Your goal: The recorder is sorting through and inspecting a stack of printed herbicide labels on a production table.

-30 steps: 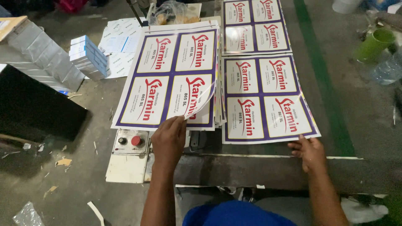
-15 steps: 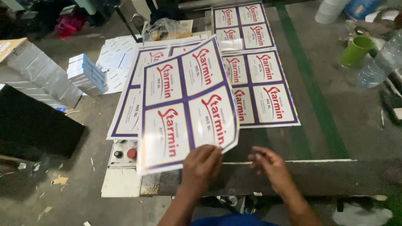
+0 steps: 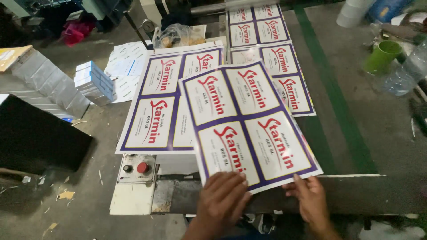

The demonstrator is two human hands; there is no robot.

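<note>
- Since half a second ago, the glossy printed sheet of four white labels with purple borders and red lettering (image 3: 249,122) has swung rightward and flattened out; earlier it stood tilted over the left stack, and it now lies slantwise across both stacks.
- Left hand (image 3: 223,200) sits at the near edge of that sheet, at its lower left corner, fingers spread flat and pressing on the paper rather than curled round it.
- Right hand (image 3: 310,201) meets the same near edge further right, fingertips touching the paper; whether its grip pinches the edge or only rests against it cannot be told.
- Beneath the sheet on its left lies the left stack of identical label sheets (image 3: 162,102), partly covered by it.
- Behind and to the right of the sheet runs the right row of matching label sheets (image 3: 284,66), reaching away toward the far end of the grey worktop (image 3: 382,146).
- Just left of the left hand, below the left stack, sits a cream control box with a red button and a black button (image 3: 135,171).
- Well to the right of the sheet stand a green plastic cup (image 3: 381,57) and a clear plastic bottle (image 3: 407,71).
- Far left of the sheet lies a stack of small blue-and-white cartons (image 3: 92,82) on the floor.
</note>
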